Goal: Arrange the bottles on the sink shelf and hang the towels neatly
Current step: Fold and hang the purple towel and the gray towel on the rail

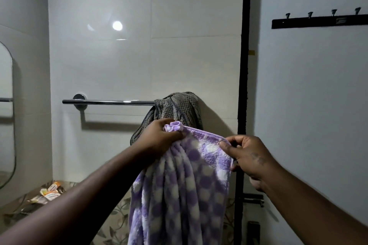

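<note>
Towels two — grey towel (177,105) on rail (107,102); left grip (159,137), right grip (247,155) clutch purple towel (179,185)

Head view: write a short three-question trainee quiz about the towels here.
1. True or false: the grey waffle-weave towel hangs spread flat along the chrome towel bar.
2. What grips the purple-and-white dotted fleece towel? A. left hand alone B. right hand alone C. both hands
3. How many hooks show on the black wall rack?
Key: 1 false, it is bunched at the bar's right end; 2 C; 3 four.
</note>
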{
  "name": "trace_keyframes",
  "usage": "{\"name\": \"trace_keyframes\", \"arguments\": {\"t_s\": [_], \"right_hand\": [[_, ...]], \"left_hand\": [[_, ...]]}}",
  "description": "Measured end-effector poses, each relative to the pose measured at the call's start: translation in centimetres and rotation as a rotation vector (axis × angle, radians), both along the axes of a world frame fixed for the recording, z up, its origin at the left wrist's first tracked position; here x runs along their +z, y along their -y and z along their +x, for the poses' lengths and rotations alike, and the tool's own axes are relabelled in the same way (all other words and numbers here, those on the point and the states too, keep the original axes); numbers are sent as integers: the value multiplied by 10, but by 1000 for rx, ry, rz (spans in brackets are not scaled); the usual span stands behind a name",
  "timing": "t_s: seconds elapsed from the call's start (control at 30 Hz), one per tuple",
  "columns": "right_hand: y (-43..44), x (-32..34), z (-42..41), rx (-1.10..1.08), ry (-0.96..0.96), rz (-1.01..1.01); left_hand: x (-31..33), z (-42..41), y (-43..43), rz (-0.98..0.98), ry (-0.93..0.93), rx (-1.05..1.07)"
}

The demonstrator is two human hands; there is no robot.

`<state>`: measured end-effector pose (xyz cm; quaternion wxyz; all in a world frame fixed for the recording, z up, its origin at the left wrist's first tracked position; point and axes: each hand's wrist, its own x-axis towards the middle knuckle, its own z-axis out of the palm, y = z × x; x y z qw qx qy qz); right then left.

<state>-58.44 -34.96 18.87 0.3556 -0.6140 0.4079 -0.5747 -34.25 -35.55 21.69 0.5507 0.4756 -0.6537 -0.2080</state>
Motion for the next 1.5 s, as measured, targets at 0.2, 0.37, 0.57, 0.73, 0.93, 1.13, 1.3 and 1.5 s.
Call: {"name": "trace_keyframes", "arguments": {"t_s": [0.2,0.37,0.57,0.73,0.93,1.13,1.3,1.5], "right_hand": [[-12,15,-3,134,153,19],[-26,25,0,315,85,105],[-32,7,46,463,89,163],[-23,-2,55,457,261,236],[-8,-4,37,399,347,200],[1,0,20,464,220,216],[10,-2,15,91,95,76],[5,10,24,-191,-24,-182]], "left_hand": [[0,-2,5,31,158,132],[3,-7,14,49,-91,158],[5,-48,8,169,-276,-65],[6,-56,-11,250,-555,-304],[-20,-35,-31,345,-422,-257],[-23,-20,-37,292,-498,-347],[-8,-20,-43,200,-541,-390],[-18,-34,-44,290,-530,-358]]}}
